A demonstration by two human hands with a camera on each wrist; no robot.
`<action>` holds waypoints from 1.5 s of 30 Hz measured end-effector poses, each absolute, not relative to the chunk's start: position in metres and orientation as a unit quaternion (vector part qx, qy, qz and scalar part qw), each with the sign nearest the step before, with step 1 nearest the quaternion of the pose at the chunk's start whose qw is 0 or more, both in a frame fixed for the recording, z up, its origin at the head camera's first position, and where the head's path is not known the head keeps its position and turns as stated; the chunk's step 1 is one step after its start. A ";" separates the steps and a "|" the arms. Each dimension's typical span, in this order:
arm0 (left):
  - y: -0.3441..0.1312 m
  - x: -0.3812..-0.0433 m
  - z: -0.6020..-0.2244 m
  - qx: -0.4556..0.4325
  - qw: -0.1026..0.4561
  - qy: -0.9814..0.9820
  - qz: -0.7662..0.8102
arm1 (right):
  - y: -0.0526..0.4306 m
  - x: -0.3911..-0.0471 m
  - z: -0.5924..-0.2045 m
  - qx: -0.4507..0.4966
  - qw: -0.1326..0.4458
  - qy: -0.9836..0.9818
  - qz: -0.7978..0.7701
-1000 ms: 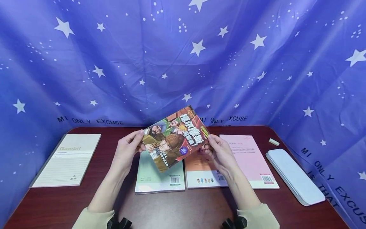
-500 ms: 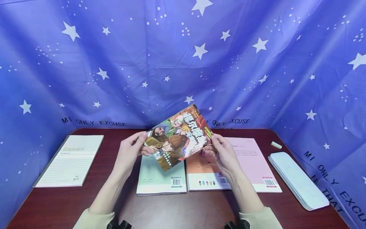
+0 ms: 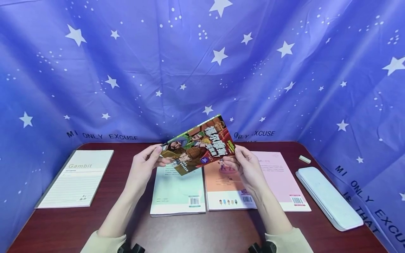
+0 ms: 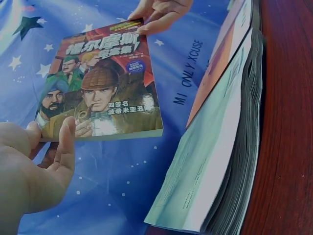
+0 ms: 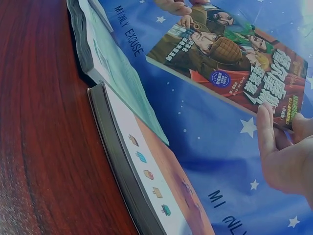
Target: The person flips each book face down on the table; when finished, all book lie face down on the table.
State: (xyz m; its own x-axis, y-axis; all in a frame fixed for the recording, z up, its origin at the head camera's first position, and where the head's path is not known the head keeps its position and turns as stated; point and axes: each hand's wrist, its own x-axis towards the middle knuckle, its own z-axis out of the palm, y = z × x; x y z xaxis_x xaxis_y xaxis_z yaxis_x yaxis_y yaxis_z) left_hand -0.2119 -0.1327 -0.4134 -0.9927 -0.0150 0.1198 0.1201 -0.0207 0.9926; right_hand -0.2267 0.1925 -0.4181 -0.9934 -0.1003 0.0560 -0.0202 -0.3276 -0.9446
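Observation:
A paperback book with an illustrated cover of a man in a deerstalker is held in the air, slanted, with its right end higher. My left hand pinches its left end between thumb and fingers. At the right end, my right hand pinches it the same way. The left wrist view shows the cover of the paperback and its pale lower edge, and it also appears in the right wrist view. Below it on the table lie a green book and an orange-and-white book, each partly hidden.
A pink book lies right of the orange one, partly behind my right forearm. Farther right are a white case and a small eraser-like block. A cream notebook lies at the left. A blue starry curtain surrounds the dark red table.
The paperback has tipped so its top face is seen more flatly and its upper edge now shows. Both hands keep their hold; the right end has risen slightly.

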 end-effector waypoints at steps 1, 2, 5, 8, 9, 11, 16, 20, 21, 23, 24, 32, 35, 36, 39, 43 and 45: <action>-0.133 -0.212 -0.413 -0.038 0.049 -0.700 -0.712 | 0.193 -0.227 -0.418 -0.054 0.024 0.574 -0.817; -0.132 -0.213 -0.413 -0.039 0.049 -0.700 -0.711 | 0.193 -0.227 -0.417 -0.055 0.024 0.568 -0.821; -0.132 -0.213 -0.413 -0.051 0.052 -0.696 -0.714 | 0.193 -0.228 -0.416 -0.063 0.019 0.547 -0.834; -0.133 -0.214 -0.412 -0.073 0.053 -0.690 -0.718 | 0.193 -0.229 -0.415 -0.077 0.016 0.530 -0.844; -0.133 -0.213 -0.412 -0.081 0.053 -0.690 -0.718 | 0.193 -0.230 -0.415 -0.083 0.015 0.523 -0.848; -0.133 -0.213 -0.411 -0.095 0.051 -0.690 -0.716 | 0.193 -0.230 -0.415 -0.094 0.015 0.510 -0.855; -0.133 -0.213 -0.411 -0.109 0.043 -0.684 -0.720 | 0.192 -0.229 -0.415 -0.100 0.013 0.492 -0.865; -0.133 -0.213 -0.411 -0.090 0.047 -0.685 -0.721 | 0.192 -0.227 -0.413 -0.080 0.010 0.492 -0.867; -0.133 -0.213 -0.410 -0.082 0.050 -0.689 -0.718 | 0.191 -0.227 -0.412 -0.074 0.009 0.493 -0.867; -0.133 -0.213 -0.409 -0.067 0.054 -0.697 -0.712 | 0.191 -0.226 -0.411 -0.068 0.005 0.493 -0.867; -0.133 -0.212 -0.409 -0.060 0.055 -0.701 -0.708 | 0.191 -0.226 -0.410 -0.064 0.003 0.493 -0.868; -0.134 -0.210 -0.407 -0.048 0.053 -0.682 -0.728 | 0.188 -0.226 -0.410 -0.045 0.006 0.502 -0.864; -0.134 -0.211 -0.408 -0.052 0.050 -0.663 -0.745 | 0.187 -0.226 -0.411 -0.022 0.005 0.506 -0.862; -0.134 -0.211 -0.408 -0.053 0.048 -0.659 -0.748 | 0.186 -0.225 -0.412 -0.014 0.004 0.505 -0.863; -0.134 -0.211 -0.408 -0.054 0.036 -0.656 -0.752 | 0.185 -0.224 -0.414 0.003 0.004 0.500 -0.866; -0.134 -0.211 -0.408 -0.056 0.006 -0.654 -0.754 | 0.185 -0.222 -0.415 0.003 0.012 0.508 -0.861; -0.134 -0.211 -0.407 -0.058 -0.012 -0.652 -0.756 | 0.185 -0.222 -0.416 -0.006 0.021 0.519 -0.854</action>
State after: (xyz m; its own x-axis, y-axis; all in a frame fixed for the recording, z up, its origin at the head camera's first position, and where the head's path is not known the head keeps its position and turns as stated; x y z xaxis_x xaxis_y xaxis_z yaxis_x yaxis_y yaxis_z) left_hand -0.2107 -0.1344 -0.4074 -0.9931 0.0936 0.0710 0.0565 -0.1491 0.9872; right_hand -0.2220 0.1855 -0.4157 -0.9990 -0.0420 -0.0124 0.0303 -0.4597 -0.8876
